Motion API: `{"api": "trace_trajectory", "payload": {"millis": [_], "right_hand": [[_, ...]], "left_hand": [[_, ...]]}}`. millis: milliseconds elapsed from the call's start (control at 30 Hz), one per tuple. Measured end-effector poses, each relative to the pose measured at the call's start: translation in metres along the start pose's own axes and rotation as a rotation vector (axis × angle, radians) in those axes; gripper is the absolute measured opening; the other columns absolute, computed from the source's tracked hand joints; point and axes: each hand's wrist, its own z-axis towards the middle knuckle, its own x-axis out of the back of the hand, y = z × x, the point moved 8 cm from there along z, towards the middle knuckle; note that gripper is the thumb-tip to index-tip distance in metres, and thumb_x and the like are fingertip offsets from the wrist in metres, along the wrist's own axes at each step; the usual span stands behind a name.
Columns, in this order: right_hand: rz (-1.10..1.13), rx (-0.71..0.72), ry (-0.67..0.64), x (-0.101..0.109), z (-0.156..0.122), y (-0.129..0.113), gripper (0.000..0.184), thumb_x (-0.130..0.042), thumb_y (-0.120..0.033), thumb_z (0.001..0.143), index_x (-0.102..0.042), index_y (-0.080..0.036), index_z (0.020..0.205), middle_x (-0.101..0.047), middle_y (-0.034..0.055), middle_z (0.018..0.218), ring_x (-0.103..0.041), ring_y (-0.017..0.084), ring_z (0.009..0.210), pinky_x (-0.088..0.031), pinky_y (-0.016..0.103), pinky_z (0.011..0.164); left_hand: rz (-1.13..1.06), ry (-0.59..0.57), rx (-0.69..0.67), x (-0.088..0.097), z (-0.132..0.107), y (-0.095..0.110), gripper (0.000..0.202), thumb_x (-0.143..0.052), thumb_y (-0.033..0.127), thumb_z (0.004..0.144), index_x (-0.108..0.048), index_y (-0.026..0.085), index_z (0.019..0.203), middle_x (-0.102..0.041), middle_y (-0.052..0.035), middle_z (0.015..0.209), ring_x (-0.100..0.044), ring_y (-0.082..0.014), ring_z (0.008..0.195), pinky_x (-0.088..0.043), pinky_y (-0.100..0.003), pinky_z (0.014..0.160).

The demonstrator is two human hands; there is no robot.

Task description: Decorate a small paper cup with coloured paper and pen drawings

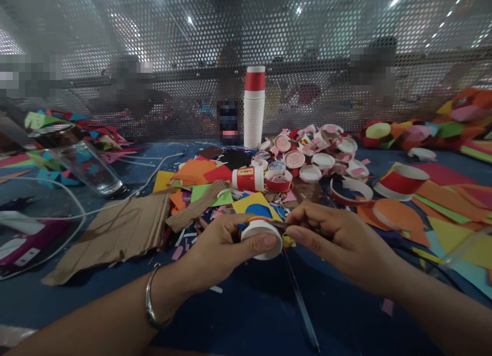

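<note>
In the head view my left hand [226, 243] is closed around a cut-down white paper cup [263, 245], its thumb lying across the round white face. A thin orange-yellow and blue edge shows along the cup's upper side. My right hand [330, 233] pinches at the cup's upper right edge, where a narrow dark piece shows at the fingertips; I cannot make out what it is. Just beyond the hands lies yellow paper [249, 202] with a blue paper round [258, 211] on it. A clear pen [302, 299] rests on the table below the cup.
A tall stack of paper cups [254, 115] stands by the perforated metal screen [184, 94]. Right of it is a heap of cut cup bottoms [294, 159]. Cardboard [123, 228], a glass [88, 163] and a white cable [80, 207] lie left; coloured paper [453, 192] lies right.
</note>
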Motion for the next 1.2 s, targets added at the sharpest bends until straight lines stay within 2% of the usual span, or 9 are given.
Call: {"api": "trace_trajectory", "payload": {"millis": [200,400,667,800,1000,1200], "right_hand": [[0.016,-0.004,-0.003,-0.0013,0.0007,0.0007,0.027,-0.062,-0.048,0.102,-0.066,-0.022,0.095,-0.062,-0.0038,0.070,-0.050,0.011,0.059,-0.038,0.023,0.054],[0.018,0.004,0.003,0.0000,-0.0006,-0.0003,0.028,-0.062,-0.049,0.102,-0.066,-0.022,0.094,-0.065,-0.0021,0.073,-0.054,0.012,0.062,-0.041,0.024,0.055],[0.025,-0.001,-0.011,-0.0017,-0.0007,0.0009,0.027,-0.060,-0.047,0.103,-0.065,-0.022,0.096,-0.064,-0.0030,0.072,-0.052,0.011,0.060,-0.040,0.023,0.054],[0.021,-0.011,-0.014,-0.0023,0.0011,0.0016,0.028,-0.058,-0.047,0.103,-0.065,-0.021,0.096,-0.062,-0.0031,0.071,-0.050,0.011,0.060,-0.039,0.023,0.054],[0.030,-0.005,-0.013,-0.0023,0.0021,-0.0001,0.028,-0.060,-0.048,0.102,-0.067,-0.021,0.094,-0.063,-0.0031,0.071,-0.051,0.011,0.060,-0.038,0.023,0.054],[0.014,0.000,0.012,-0.0011,0.0003,0.0000,0.028,-0.059,-0.045,0.103,-0.068,-0.021,0.092,-0.060,-0.0036,0.070,-0.046,0.010,0.058,-0.036,0.024,0.052]], "left_hand": [[-0.075,-0.032,-0.011,-0.0017,-0.0004,0.0019,0.007,-0.080,0.025,0.090,-0.082,0.019,0.085,-0.070,0.0030,0.075,-0.053,-0.0077,0.066,-0.048,-0.020,0.075],[-0.091,-0.061,-0.005,-0.0029,-0.0009,0.0015,0.005,-0.079,0.022,0.092,-0.084,0.021,0.091,-0.073,0.0026,0.083,-0.057,-0.0069,0.074,-0.045,-0.016,0.072],[-0.092,-0.100,-0.002,-0.0082,0.0001,0.0034,0.009,-0.083,0.031,0.089,-0.086,0.024,0.093,-0.068,0.0037,0.075,-0.052,-0.0067,0.068,-0.046,-0.017,0.074],[-0.086,-0.098,-0.013,-0.0085,0.0001,0.0050,0.008,-0.083,0.031,0.089,-0.087,0.024,0.091,-0.064,0.0040,0.070,-0.051,-0.0071,0.065,-0.047,-0.020,0.077],[-0.091,-0.115,-0.008,-0.0089,0.0000,0.0030,0.012,-0.082,0.033,0.089,-0.087,0.026,0.099,-0.072,0.0017,0.081,-0.057,-0.0080,0.074,-0.047,-0.019,0.078],[-0.090,-0.110,0.012,-0.0083,-0.0008,-0.0009,0.010,-0.081,0.030,0.090,-0.087,0.025,0.097,-0.075,0.0005,0.085,-0.060,-0.0094,0.079,-0.047,-0.020,0.080]]}}
